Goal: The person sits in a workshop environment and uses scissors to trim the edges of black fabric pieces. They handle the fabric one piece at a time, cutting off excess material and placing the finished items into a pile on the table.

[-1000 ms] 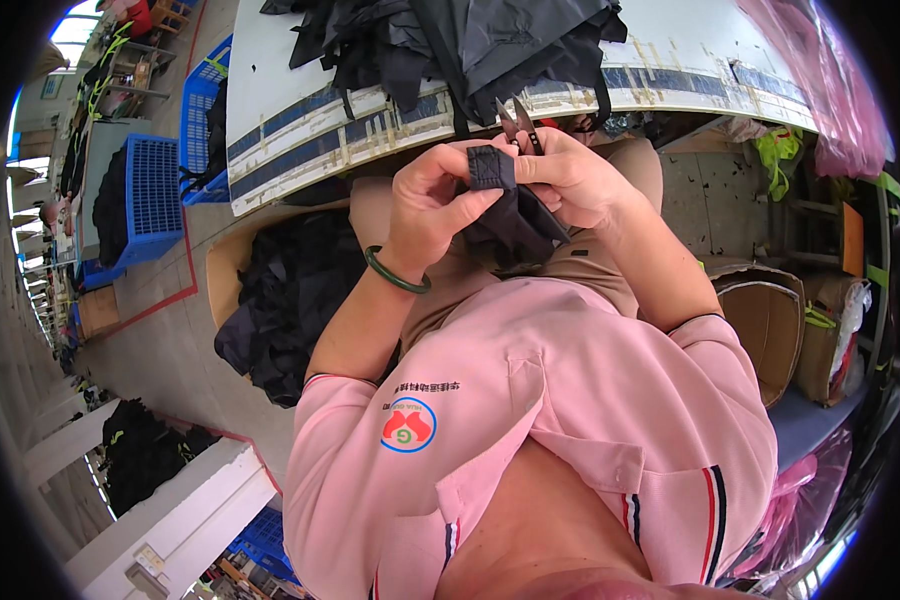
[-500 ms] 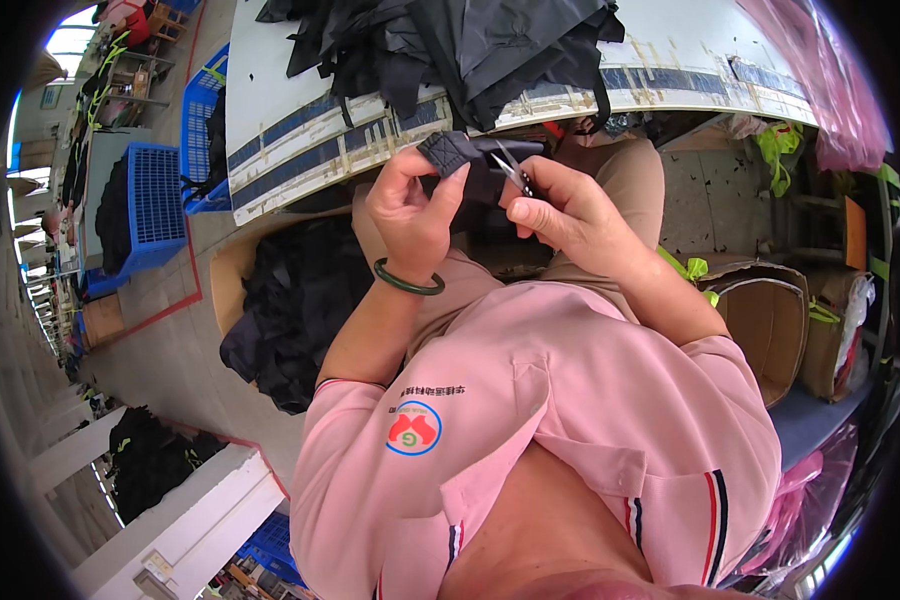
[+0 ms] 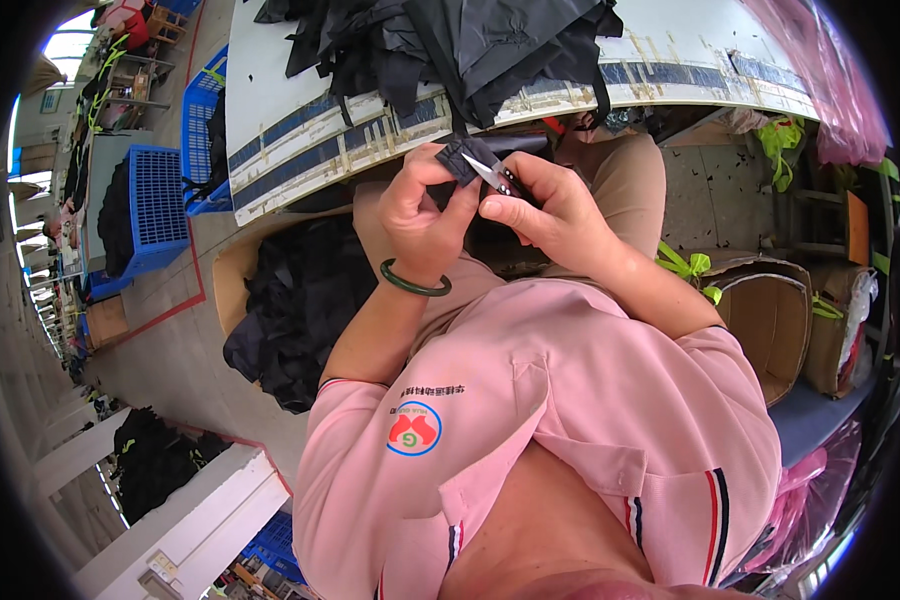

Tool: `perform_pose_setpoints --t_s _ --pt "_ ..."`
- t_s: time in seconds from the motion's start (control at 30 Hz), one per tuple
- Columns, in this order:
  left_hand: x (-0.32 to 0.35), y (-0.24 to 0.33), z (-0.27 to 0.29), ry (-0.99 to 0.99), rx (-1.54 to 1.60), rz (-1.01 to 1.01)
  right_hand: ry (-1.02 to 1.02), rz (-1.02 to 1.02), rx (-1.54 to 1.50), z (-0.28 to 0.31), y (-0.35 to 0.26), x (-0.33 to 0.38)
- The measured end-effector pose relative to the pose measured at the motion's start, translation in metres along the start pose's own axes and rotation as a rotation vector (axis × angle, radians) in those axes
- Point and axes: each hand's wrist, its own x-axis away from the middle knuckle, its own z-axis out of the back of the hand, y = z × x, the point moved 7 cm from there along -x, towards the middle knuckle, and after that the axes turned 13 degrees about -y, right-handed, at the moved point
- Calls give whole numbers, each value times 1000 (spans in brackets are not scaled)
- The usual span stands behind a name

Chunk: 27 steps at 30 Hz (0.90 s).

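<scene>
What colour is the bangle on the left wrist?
Dark green: the bangle circles the wrist below the left hand, clearest in the head view.

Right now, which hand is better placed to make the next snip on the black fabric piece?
The right hand, probably. It holds the small thread snips with the blades pointing at the black fabric piece, which the left hand pinches and steadies just below the table edge.

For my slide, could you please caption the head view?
Left hand holds black fabric; right hand works snips at it.
</scene>
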Motion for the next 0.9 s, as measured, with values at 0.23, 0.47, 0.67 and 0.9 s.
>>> perform_pose_setpoints --t_s 0.23,0.47,0.67,0.9 --pt "-2 3 -2 13 12 -14 46 81 186 3 -6 -1" --pt "0 2 4 62 18 25 -10 -53 -26 -1 -2 3" --pt "-1 -1 -2 -24 -29 -25 34 50 150 2 -7 -1" --pt "-2 2 -4 -76 -121 -89 66 119 280 4 -14 1"
